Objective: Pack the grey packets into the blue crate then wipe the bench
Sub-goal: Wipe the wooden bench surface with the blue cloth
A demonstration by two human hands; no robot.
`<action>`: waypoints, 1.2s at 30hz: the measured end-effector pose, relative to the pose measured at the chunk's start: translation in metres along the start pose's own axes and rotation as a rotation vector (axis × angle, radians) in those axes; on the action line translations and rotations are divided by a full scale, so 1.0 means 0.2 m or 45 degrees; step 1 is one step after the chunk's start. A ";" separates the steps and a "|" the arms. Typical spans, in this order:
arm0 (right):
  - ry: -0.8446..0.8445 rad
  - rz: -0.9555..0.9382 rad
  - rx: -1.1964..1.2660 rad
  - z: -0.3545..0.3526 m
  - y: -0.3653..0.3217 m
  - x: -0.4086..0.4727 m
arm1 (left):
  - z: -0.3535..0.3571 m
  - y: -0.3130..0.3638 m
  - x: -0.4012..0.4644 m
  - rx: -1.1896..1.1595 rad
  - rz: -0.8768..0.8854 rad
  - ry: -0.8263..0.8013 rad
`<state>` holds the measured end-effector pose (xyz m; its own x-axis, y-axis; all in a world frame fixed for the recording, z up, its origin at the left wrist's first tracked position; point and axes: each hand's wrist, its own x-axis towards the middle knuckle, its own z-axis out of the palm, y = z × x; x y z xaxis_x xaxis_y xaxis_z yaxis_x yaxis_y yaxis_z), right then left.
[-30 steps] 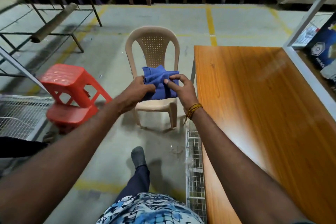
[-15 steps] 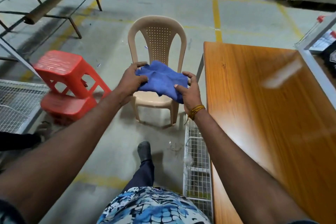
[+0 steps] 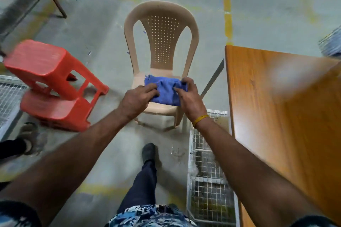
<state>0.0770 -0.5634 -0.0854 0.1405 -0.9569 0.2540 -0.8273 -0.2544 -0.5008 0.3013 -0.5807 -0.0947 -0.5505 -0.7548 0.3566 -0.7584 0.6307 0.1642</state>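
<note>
A blue cloth (image 3: 164, 89) is bunched between both my hands, above the seat of a beige plastic chair (image 3: 162, 42). My left hand (image 3: 137, 98) grips its left side with curled fingers. My right hand (image 3: 186, 96) grips its right side, thumb and fingers pinching the fabric. The orange wooden bench (image 3: 284, 116) lies to my right, its top bare. No grey packets or blue crate appear in view.
A red plastic stool (image 3: 53, 81) lies tipped on the floor at left. A white wire rack (image 3: 208, 177) stands against the bench's left edge. Another person's foot (image 3: 27, 140) shows at far left. My own leg (image 3: 145, 177) is below.
The view has tilted down and closer. Both hands have drawn the cloth into a tighter bundle and lowered it toward the chair seat.
</note>
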 end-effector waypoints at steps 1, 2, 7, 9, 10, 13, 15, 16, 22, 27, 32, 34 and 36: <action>-0.106 -0.010 -0.044 0.05 0.04 0.05 | 0.08 -0.07 0.02 -0.006 0.029 -0.072; -0.206 -0.018 -0.079 0.12 0.08 0.10 | 0.15 -0.14 0.04 -0.013 0.046 -0.150; -0.493 0.021 -0.138 0.57 0.43 0.36 | 0.55 -0.44 0.22 -0.039 -0.037 -0.304; -0.607 0.084 -0.198 0.72 0.53 0.50 | 0.74 -0.56 0.29 -0.025 -0.132 -0.334; -0.626 0.134 -0.180 0.81 0.59 0.56 | 0.84 -0.62 0.32 -0.032 -0.193 -0.359; -0.664 0.075 -0.232 1.05 0.73 0.70 | 1.12 -0.80 0.38 -0.048 -0.321 -0.471; -0.674 0.122 -0.195 1.20 0.83 0.78 | 1.29 -0.91 0.41 -0.066 -0.339 -0.565; -0.688 0.124 -0.196 1.27 0.88 0.80 | 1.37 -0.96 0.43 -0.075 -0.341 -0.598; -0.730 0.142 -0.314 1.61 1.11 0.90 | 1.74 -1.10 0.51 -0.085 -0.376 -0.782; -0.745 0.240 -0.395 1.76 1.19 0.91 | 1.93 -1.20 0.52 -0.213 -0.459 -0.895; -0.963 0.271 -0.482 1.86 1.23 0.92 | 2.06 -1.30 0.52 -0.102 -0.437 -1.110; -0.983 0.280 -0.520 1.85 1.23 0.91 | 2.07 -1.32 0.53 0.019 -0.418 -1.119; -0.933 0.327 -0.508 1.81 1.20 0.91 | 2.04 -1.32 0.55 0.056 -0.408 -1.064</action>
<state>0.1021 -0.8483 -0.4594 0.1245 -0.8618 -0.4917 -0.9908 -0.0818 -0.1074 0.2988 -0.9039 -0.4745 -0.3715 -0.7890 -0.4893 -0.9226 0.3727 0.0996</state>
